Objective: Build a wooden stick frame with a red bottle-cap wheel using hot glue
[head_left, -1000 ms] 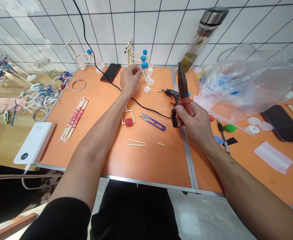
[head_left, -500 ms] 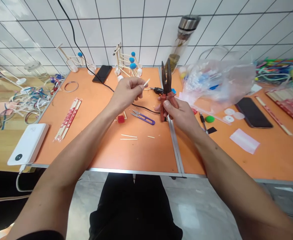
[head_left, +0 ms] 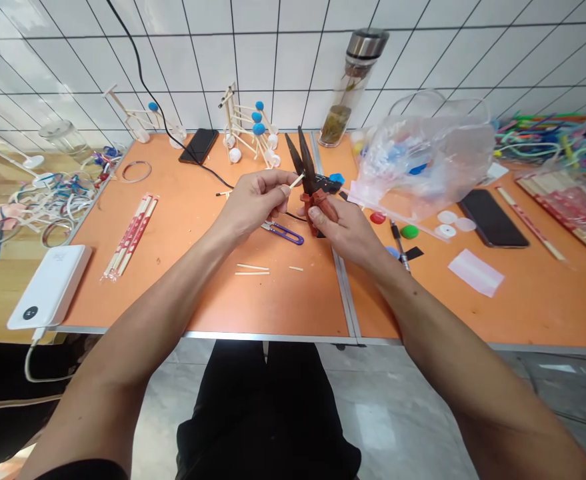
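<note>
Between thumb and forefinger, my left hand pinches a short wooden stick. Its free tip is at the jaws of the long-nose pliers; whether they touch it I cannot tell. My right hand is wrapped round the red pliers handles, and the jaws point away from me, spread apart. Purple thread snips lie on the table just below my hands, partly hidden by my left one. Nearer me lie two thin stick pieces and one shorter piece.
Stick models with blue balls stand by the wall, near a glass bottle and a black phone. Wrapped chopsticks and a white power bank are at left. Right are a plastic bag and another phone.
My right hand has brought the pliers left to the stick, and their jaws have spread wider. My left hand still holds the stick. The whole view has shifted slightly.
</note>
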Demonstrator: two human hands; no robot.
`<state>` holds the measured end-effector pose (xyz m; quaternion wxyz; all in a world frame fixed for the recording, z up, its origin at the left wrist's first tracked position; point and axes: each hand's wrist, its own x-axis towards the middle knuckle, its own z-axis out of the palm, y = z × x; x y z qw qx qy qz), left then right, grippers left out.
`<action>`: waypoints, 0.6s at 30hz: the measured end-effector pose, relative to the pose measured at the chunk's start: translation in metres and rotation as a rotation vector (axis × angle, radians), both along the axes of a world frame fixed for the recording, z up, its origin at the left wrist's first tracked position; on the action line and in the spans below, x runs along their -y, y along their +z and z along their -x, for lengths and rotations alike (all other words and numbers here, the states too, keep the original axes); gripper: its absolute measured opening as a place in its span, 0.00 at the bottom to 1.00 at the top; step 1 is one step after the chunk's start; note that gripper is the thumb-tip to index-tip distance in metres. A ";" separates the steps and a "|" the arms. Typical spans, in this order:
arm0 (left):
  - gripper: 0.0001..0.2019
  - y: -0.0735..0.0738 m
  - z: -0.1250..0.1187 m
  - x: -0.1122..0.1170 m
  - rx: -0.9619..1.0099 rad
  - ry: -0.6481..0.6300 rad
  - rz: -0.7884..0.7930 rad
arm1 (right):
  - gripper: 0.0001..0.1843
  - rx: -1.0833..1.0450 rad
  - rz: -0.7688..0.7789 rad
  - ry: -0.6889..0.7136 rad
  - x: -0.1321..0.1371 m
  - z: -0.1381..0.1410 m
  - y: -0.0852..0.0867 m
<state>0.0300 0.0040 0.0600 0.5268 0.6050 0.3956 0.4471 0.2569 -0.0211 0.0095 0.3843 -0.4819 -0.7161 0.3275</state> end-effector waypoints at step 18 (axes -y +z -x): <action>0.07 -0.004 0.004 0.000 -0.009 0.025 0.061 | 0.24 0.259 -0.098 -0.078 0.003 0.002 0.006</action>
